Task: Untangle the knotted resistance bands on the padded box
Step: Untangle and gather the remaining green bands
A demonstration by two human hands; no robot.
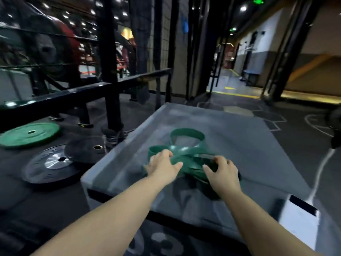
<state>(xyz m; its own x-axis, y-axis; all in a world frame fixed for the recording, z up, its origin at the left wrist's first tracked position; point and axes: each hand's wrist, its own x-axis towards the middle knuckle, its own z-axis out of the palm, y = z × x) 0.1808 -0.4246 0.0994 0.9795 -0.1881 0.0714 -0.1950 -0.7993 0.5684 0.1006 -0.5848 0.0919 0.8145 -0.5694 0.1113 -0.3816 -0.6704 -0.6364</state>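
A tangle of green resistance bands [186,146] lies on top of the grey padded box [239,145]. One loop of it stands out toward the far side, and the crossed strands bunch up near me. My left hand [162,166] grips the left part of the tangle, fingers curled over the strands and thumb underneath. My right hand [222,170] grips the right part, where a darker band end shows beneath its fingers. The frame is blurred, so the knot itself cannot be made out.
On the floor to the left lie a green weight plate [29,134] and two black plates [53,163]. A black steel rack [108,71] with a low rail stands behind them. Right of the box is dark gym floor with white lines [313,126].
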